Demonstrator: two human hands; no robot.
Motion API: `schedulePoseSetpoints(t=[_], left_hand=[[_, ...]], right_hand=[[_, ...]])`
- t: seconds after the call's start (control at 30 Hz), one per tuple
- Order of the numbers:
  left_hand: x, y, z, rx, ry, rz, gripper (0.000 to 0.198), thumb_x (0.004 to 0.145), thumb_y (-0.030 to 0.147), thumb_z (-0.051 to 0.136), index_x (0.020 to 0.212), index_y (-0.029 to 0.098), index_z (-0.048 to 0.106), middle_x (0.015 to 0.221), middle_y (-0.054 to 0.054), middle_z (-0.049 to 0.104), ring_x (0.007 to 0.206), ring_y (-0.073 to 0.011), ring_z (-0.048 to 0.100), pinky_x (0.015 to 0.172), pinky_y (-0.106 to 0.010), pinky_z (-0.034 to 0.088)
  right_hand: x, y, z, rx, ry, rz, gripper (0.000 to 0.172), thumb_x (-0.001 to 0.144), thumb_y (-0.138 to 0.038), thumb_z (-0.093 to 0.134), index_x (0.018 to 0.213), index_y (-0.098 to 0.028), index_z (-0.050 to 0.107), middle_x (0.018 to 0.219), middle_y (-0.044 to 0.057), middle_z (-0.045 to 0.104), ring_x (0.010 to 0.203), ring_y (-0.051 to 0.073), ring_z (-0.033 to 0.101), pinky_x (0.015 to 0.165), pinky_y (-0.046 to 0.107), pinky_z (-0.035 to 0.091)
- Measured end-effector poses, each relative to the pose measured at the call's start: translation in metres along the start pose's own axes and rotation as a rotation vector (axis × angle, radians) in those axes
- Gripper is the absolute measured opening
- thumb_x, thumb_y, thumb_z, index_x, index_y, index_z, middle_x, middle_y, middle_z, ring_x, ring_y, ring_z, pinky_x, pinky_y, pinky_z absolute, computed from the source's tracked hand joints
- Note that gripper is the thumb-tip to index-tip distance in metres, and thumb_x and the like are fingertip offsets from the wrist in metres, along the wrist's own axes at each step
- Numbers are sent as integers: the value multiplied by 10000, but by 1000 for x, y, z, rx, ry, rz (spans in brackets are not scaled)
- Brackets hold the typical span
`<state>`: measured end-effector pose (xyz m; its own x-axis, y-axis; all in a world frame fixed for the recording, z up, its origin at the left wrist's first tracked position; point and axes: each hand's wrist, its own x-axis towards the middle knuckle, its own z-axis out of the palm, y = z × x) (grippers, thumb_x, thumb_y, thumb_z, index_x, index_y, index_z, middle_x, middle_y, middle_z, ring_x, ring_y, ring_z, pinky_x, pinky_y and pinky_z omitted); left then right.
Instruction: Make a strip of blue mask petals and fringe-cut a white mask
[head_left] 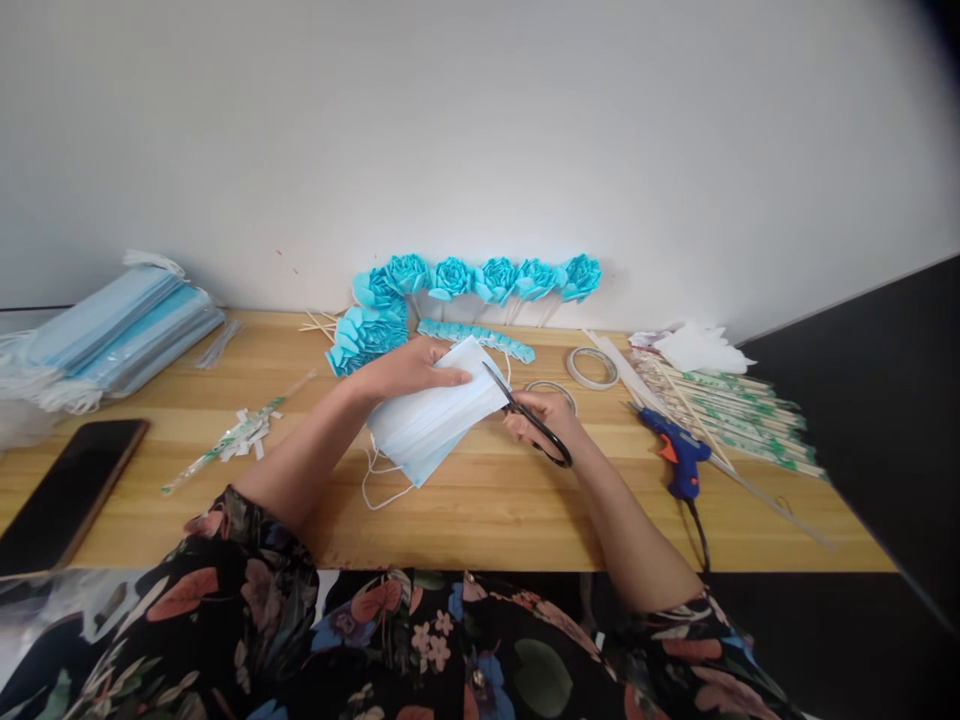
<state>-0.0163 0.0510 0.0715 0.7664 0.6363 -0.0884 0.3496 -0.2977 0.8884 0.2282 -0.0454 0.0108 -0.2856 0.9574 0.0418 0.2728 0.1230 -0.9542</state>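
My left hand (409, 370) grips a pale blue and white face mask (431, 422) by its upper part, thumb on top. White ear loops hang from the mask's lower left and show at its upper right. My right hand (551, 413) is closed round the handles of black scissors (541, 428). Their blades point up and left, at the mask's right edge; I cannot tell whether they are cutting into it. Behind the mask lies a strip of folded blue pieces (476, 335).
Blue flowers (495, 281) on sticks line the wall. To the left are stacked face masks (127, 325), a phone (71, 490) and paper scraps (247, 435). On the right lie tape rolls (592, 368), a blue glue gun (681, 455), wrapped chopsticks (750, 415) and white tissue (705, 350).
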Motion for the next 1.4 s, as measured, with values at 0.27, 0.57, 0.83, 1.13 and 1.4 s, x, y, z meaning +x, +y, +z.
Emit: schedulePoseSetpoints(t=[0.27,0.57,0.83,1.13,1.4], left_hand=[[-2,2,-1,-7,0,-12,444,819,546,660,890,110,704,850,-61,682,722,-156,599,618,-237,444],[1,-1,3,-52,39,37,417,824,523,677,903,116,723,899,-71,712,764,-166,621,651,-245,456],[0,1,4,-59,47,36,392,819,504,685,879,117,709,858,-51,709,754,-154,614,656,-235,455],[-1,6,8,-39,25,20,391,813,486,663,893,107,717,829,-46,689,708,-140,588,616,-228,437],[2,4,20,-23,0,-63,369,768,498,678,804,131,692,717,-13,611,630,-118,517,519,-205,379]], right_hand=[[1,-8,2,-19,28,56,329,753,-496,712,718,-183,618,498,-28,510,401,82,395,385,221,288],[2,0,2,-50,29,58,356,770,-532,697,764,-181,641,534,-27,510,430,97,401,425,241,312],[1,-7,-3,-110,-100,-64,581,770,-763,601,787,-185,539,692,-10,483,606,122,410,552,257,320],[1,-8,-3,-155,-129,-105,543,842,-732,536,815,-190,519,726,2,463,651,142,401,585,272,315],[1,-7,-2,-161,-90,-77,546,791,-708,619,863,-168,580,754,9,486,687,148,421,593,257,350]])
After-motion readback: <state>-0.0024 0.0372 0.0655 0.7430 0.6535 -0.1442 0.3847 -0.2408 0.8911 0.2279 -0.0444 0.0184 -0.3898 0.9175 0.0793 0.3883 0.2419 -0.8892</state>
